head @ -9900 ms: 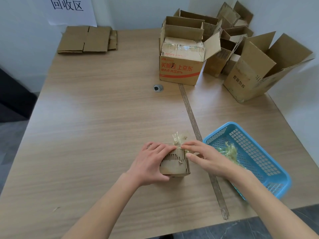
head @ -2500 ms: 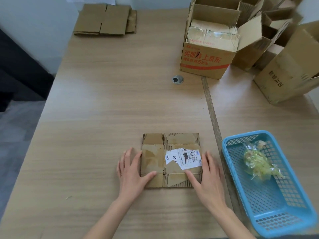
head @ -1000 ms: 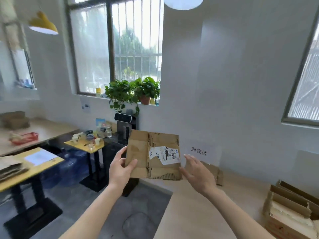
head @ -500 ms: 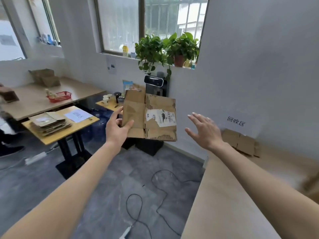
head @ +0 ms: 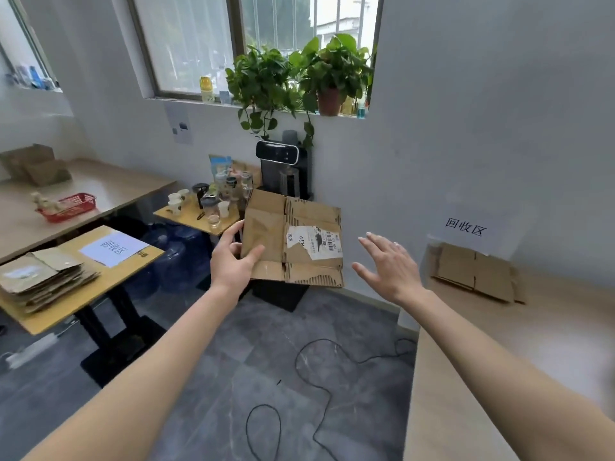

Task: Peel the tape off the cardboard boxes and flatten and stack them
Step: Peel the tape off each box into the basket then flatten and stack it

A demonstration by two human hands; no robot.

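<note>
My left hand (head: 233, 261) grips the left edge of a flattened cardboard box (head: 299, 244), thumb on its front, and holds it up in the air over the floor. The box carries a torn white shipping label. To its right my right hand (head: 389, 266) hovers with fingers spread, clear of the box and holding nothing. A low stack of flattened boxes (head: 476, 276) lies on the wooden table (head: 499, 361) at the right, below a paper sign on the wall.
Left of me stands a small yellow table (head: 109, 277) with another pile of flattened cardboard (head: 43, 277) and a paper sign. A water dispenser (head: 283, 174), a cup-covered side table and potted plants line the far wall. A black cable loops across the grey floor.
I lifted the flattened box off the table and turned left. My right hand let go of it; only my left hand carries it now. The view has dipped lower.
</note>
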